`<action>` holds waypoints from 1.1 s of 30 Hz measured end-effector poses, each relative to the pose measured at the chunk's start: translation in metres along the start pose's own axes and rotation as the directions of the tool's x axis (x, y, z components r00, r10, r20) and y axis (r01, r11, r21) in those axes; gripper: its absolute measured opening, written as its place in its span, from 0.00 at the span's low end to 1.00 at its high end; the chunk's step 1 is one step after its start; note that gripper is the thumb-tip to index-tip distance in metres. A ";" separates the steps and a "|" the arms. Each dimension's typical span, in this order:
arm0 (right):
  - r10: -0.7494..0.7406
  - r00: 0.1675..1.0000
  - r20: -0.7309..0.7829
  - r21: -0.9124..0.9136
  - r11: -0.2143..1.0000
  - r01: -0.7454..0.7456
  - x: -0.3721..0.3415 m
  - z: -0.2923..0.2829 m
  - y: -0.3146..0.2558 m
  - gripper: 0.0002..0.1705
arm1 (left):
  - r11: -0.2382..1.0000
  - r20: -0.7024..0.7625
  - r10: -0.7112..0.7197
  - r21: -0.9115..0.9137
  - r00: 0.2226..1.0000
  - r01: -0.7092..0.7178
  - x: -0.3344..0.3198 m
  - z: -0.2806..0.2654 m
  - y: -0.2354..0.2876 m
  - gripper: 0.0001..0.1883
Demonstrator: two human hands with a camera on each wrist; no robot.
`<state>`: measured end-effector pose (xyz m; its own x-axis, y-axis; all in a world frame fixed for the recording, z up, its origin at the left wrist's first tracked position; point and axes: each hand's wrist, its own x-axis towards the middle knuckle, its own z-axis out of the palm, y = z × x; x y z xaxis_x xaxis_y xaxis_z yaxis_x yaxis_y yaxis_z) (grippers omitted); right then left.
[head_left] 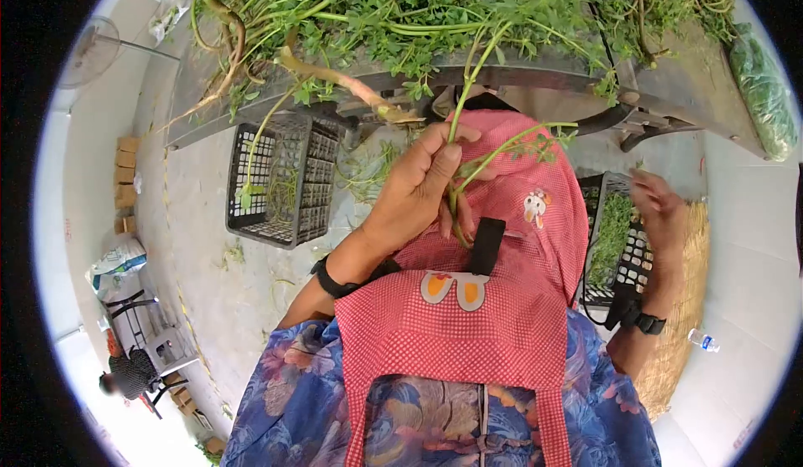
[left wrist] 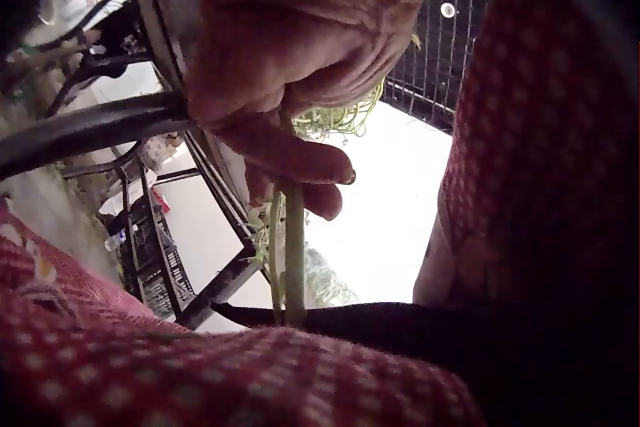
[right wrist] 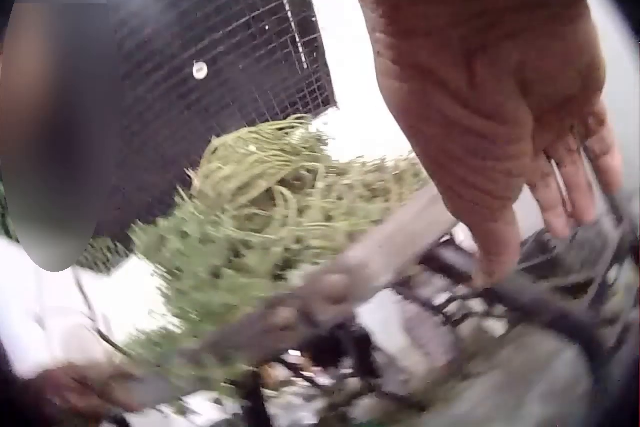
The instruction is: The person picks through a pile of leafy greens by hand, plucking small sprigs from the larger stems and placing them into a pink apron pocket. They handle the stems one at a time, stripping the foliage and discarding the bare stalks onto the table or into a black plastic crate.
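My left hand (head_left: 410,184) grips a few green plant stems (head_left: 467,99) between thumb and fingers, in front of the red checked apron (head_left: 519,300). The stems' lower ends (left wrist: 294,267) hang below the fingers in the left wrist view. One stem leans right and carries small leaves. My right hand (head_left: 662,216) is held out to the right, over the black crate (head_left: 592,216) with cut greens (head_left: 615,233). In the right wrist view its fingers (right wrist: 570,182) are spread loosely, with nothing between them.
A heap of leafy plants (head_left: 401,7) covers the table (head_left: 192,107) ahead, with thick brownish stems (head_left: 351,89) over its edge. Another black crate (head_left: 305,187) lies on the floor at left. A full green plastic bag (head_left: 761,90) is at far right, a bottle (head_left: 703,341) lower down.
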<state>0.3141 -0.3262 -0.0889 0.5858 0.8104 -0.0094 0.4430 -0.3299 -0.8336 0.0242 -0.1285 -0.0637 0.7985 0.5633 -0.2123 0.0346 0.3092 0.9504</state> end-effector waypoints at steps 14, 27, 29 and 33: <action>-0.103 0.732 0.673 0.530 0.758 -0.380 0.017 0.153 -0.098 0.09 | 0.991 0.031 0.091 0.100 0.995 -0.093 0.000 0.001 -0.002 0.16; -0.335 0.665 0.667 0.579 0.795 -0.181 0.022 0.159 -0.090 0.18 | 0.997 0.060 0.081 -0.004 0.995 -0.081 -0.003 0.000 0.002 0.16; -0.441 0.691 0.572 0.585 0.810 0.032 0.025 0.164 -0.080 0.19 | 0.994 0.049 0.100 -0.047 0.994 -0.098 -0.002 -0.001 0.000 0.16; -0.384 0.812 0.440 0.226 0.922 0.313 0.023 0.152 -0.076 0.15 | 0.981 0.026 0.063 -0.183 0.998 -0.057 -0.006 -0.003 0.007 0.15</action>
<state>0.1912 -0.2089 -0.1095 0.0071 0.9976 0.0692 0.4390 0.0590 -0.8966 0.0180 -0.1269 -0.0568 0.8144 0.5615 -0.1461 -0.1219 0.4118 0.9031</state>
